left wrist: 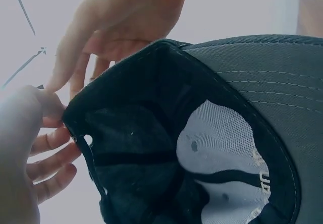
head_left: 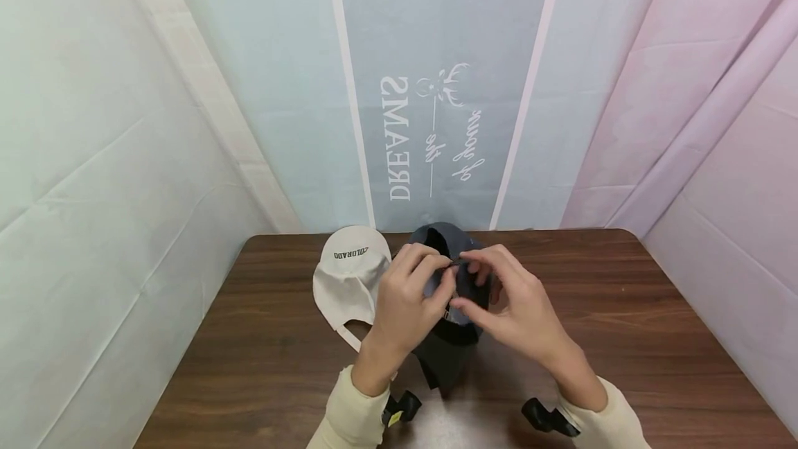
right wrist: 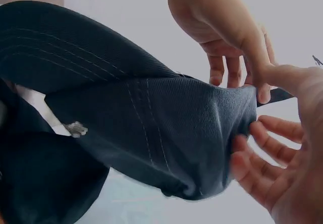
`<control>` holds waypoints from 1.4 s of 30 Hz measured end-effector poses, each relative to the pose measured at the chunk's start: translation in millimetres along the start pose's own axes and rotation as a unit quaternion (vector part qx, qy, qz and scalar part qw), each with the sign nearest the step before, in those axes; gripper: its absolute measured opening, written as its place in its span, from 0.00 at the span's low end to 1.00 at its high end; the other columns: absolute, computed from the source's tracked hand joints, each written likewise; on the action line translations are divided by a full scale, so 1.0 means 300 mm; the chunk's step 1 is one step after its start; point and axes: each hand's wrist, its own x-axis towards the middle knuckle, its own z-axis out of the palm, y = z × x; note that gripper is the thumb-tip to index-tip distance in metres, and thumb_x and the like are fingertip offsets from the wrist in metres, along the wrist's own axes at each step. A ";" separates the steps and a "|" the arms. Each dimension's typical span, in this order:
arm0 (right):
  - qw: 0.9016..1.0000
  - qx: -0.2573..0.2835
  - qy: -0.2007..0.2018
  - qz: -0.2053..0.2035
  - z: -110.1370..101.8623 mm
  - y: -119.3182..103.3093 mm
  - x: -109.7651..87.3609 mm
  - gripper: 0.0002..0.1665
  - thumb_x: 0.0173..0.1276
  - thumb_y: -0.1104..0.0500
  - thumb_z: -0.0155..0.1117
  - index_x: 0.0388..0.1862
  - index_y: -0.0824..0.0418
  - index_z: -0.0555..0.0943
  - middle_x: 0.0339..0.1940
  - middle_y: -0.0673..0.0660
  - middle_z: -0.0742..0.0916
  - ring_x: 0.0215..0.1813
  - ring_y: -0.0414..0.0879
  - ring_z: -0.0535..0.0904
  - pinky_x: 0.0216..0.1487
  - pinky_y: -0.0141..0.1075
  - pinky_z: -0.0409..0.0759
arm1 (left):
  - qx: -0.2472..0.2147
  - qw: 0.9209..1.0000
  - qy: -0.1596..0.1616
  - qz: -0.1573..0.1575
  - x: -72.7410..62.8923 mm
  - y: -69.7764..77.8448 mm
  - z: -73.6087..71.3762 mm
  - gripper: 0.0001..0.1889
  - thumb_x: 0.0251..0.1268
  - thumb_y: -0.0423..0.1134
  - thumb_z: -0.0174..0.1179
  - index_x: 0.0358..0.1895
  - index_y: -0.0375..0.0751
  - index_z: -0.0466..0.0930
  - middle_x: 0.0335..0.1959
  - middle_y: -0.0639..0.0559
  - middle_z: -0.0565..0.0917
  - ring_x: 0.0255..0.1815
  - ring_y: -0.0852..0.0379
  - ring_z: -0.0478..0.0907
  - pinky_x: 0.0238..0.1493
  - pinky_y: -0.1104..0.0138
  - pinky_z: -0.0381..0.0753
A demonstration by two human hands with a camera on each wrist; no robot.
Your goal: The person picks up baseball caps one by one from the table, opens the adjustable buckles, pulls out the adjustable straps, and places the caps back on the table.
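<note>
Both hands work at the back of a dark blue baseball cap (head_left: pixel 445 362), whose brim points down toward the person in the head view. My left hand (head_left: pixel 408 300) pinches the back edge by its narrow black strap (right wrist: pixel 276 98), thumb against fingers. Opposite it, my right hand (head_left: pixel 524 303) holds the same end, index fingertip at the strap and other fingers curled against the fabric. The left wrist view looks into the cap's dark lining (left wrist: pixel 136 133), with pale mesh (left wrist: pixel 222 128) behind the front panel and small holes along the back edge. Fingers partly hide the strap.
A white cap (head_left: pixel 339 289) lettered COLORADO lies on the brown wooden table (head_left: pixel 262 338), left of the dark cap. Behind the hands shows a blue-grey rounded cap part (head_left: pixel 458 234). A printed cloth backdrop (head_left: pixel 430 19) hangs at the table's far edge, with pale cloth at both sides.
</note>
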 end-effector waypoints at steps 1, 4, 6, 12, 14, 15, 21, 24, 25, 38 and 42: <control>1.000 -0.013 -0.005 0.010 0.003 -0.002 -0.001 0.36 0.64 0.49 0.83 0.66 0.58 0.79 0.49 0.50 0.82 0.41 0.39 0.77 0.35 0.23 0.75 | -0.006 1.000 0.003 -0.005 0.000 -0.001 -0.002 0.03 0.72 0.33 0.64 0.38 0.40 0.86 0.37 0.51 0.84 0.37 0.56 0.81 0.39 0.69 0.81; 0.998 -0.048 -0.005 0.028 0.017 -0.005 -0.003 0.32 0.63 0.54 0.82 0.62 0.59 0.78 0.50 0.51 0.82 0.41 0.39 0.77 0.38 0.22 0.74 | -0.025 1.000 0.009 -0.015 0.001 -0.001 -0.007 0.02 0.72 0.32 0.65 0.39 0.40 0.86 0.37 0.51 0.84 0.37 0.56 0.83 0.40 0.70 0.83; 0.998 -0.055 0.016 0.028 0.028 -0.006 -0.004 0.24 0.64 0.62 0.77 0.56 0.61 0.80 0.46 0.52 0.82 0.36 0.40 0.76 0.36 0.23 0.73 | -0.033 0.999 0.011 -0.019 0.000 0.000 -0.008 0.00 0.70 0.31 0.67 0.39 0.40 0.86 0.36 0.51 0.84 0.36 0.57 0.83 0.40 0.70 0.84; 0.995 -0.071 0.073 0.007 0.052 -0.009 -0.009 0.15 0.65 0.67 0.66 0.51 0.62 0.82 0.34 0.51 0.83 0.24 0.42 0.75 0.27 0.27 0.75 | -0.068 0.997 0.008 -0.026 -0.001 0.006 -0.008 0.03 0.68 0.29 0.70 0.40 0.39 0.87 0.36 0.50 0.85 0.34 0.59 0.85 0.37 0.71 0.86; 0.993 -0.085 0.081 -0.007 0.058 -0.009 -0.008 0.13 0.71 0.62 0.66 0.53 0.63 0.82 0.33 0.52 0.83 0.23 0.41 0.75 0.26 0.28 0.75 | -0.077 0.997 0.006 -0.024 -0.001 0.010 -0.008 0.03 0.69 0.28 0.69 0.41 0.38 0.87 0.37 0.49 0.86 0.34 0.59 0.85 0.35 0.70 0.86; 0.992 -0.090 0.085 -0.015 0.060 -0.009 -0.007 0.13 0.75 0.59 0.65 0.53 0.63 0.83 0.33 0.52 0.83 0.23 0.41 0.76 0.25 0.28 0.75 | -0.079 0.997 0.006 -0.023 -0.002 0.011 -0.009 0.03 0.69 0.28 0.69 0.41 0.38 0.87 0.38 0.48 0.86 0.34 0.59 0.85 0.35 0.70 0.86; 0.982 -0.116 0.127 -0.078 0.075 0.001 0.011 0.12 0.79 0.57 0.57 0.45 0.62 0.86 0.32 0.52 0.84 0.21 0.36 0.72 0.23 0.24 0.71 | -0.072 0.997 0.005 -0.019 0.002 0.011 -0.012 0.01 0.70 0.30 0.68 0.40 0.38 0.87 0.37 0.50 0.86 0.34 0.60 0.85 0.36 0.72 0.85; 0.977 -0.126 0.143 -0.093 0.082 0.006 0.015 0.11 0.77 0.59 0.56 0.37 0.61 0.84 0.31 0.51 0.84 0.20 0.34 0.70 0.21 0.23 0.68 | -0.062 0.998 0.007 -0.017 0.005 0.012 -0.009 0.01 0.70 0.30 0.67 0.39 0.39 0.86 0.37 0.50 0.86 0.36 0.59 0.85 0.40 0.73 0.85; 0.977 -0.127 0.144 -0.094 0.083 0.006 0.015 0.12 0.78 0.59 0.56 0.35 0.60 0.83 0.30 0.50 0.83 0.20 0.33 0.69 0.21 0.23 0.67 | -0.060 0.998 0.007 -0.017 0.006 0.012 -0.008 0.01 0.70 0.30 0.68 0.38 0.39 0.85 0.37 0.50 0.86 0.36 0.59 0.85 0.41 0.73 0.85; 0.978 -0.125 0.139 -0.091 0.089 0.005 0.007 0.15 0.81 0.56 0.53 0.34 0.60 0.81 0.29 0.50 0.81 0.19 0.33 0.66 0.20 0.23 0.65 | -0.081 0.996 -0.004 -0.024 -0.001 0.014 -0.009 0.06 0.68 0.25 0.67 0.39 0.38 0.81 0.37 0.49 0.83 0.34 0.59 0.83 0.40 0.75 0.85; 0.978 -0.123 0.139 -0.093 0.091 0.005 0.006 0.16 0.81 0.56 0.53 0.33 0.60 0.81 0.29 0.49 0.80 0.20 0.32 0.66 0.20 0.23 0.64 | -0.077 0.997 -0.004 -0.028 -0.004 0.013 -0.009 0.06 0.67 0.25 0.67 0.39 0.38 0.81 0.38 0.49 0.82 0.35 0.59 0.83 0.40 0.75 0.85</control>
